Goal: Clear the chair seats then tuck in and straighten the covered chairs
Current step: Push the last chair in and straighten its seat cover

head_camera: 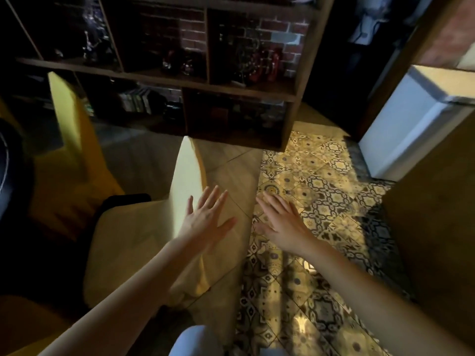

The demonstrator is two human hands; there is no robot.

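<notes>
Both hands are empty, fingers straight and spread, holding nothing. My left hand (pixel 205 222) hangs by the right edge of the near chair (pixel 133 242), level with the foot of its backrest (pixel 187 170); whether the palm touches the cloth I cannot tell. My right hand (pixel 280 222) is out over the tiled floor (pixel 321 196), just right of the chair and apart from it.

That chair stands before me, a little to the left, wrapped in a yellow cover and turned with its back toward the far shelf unit (pixel 231 86). A second covered chair (pixel 66 119) stands farther off to the left. At the left edge of the near seat lies a dark thing (pixel 120 204); it is too dim to name, and it looks like what has to come off first.

The cover looks soft and loose, bunched low at the near corner, so I judge it would slide and wrinkle if I pulled on cloth alone. I would take the stiff top of the backrest through the fabric, one hand at each corner, and steer from there. The chair should be light enough to push, though its legs may catch where the boards meet the tiles. Smoothing the cover is flat-palm work.
</notes>
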